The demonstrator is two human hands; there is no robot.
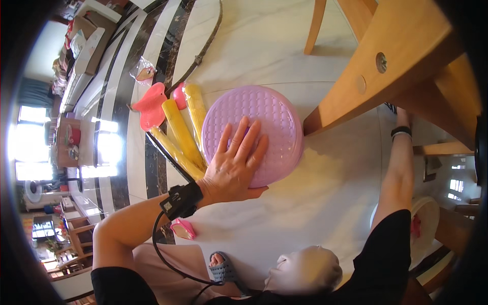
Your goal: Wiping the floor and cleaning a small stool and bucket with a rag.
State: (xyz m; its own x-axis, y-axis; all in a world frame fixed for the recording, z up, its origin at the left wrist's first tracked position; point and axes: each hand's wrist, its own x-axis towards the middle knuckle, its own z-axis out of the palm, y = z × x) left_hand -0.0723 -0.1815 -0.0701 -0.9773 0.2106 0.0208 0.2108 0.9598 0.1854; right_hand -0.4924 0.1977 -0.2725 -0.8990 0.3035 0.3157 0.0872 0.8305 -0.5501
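My left hand [236, 167] lies palm down, fingers spread, on the textured top of a round lilac plastic stool or lid [263, 99]. Its sides are mostly hidden. Just left of it, yellow cylindrical rods [181, 129], at least some in clear wrap, lie on the floor. A pink ridged plastic piece [150, 108] and a smaller pink piece [180, 95] are by their ends. My right arm reaches forward at the right; my right hand [404, 114] is mostly hidden behind a wooden furniture frame, so what it touches does not show.
The wooden frame [366, 72] slants close at the upper right, its leg end beside the lilac disc. A dark cable or cord [198, 59] curves over the tiles. A small pink item [183, 228] lies near my sandalled foot [221, 267]. A whitish round container [425, 225] stands at the right.
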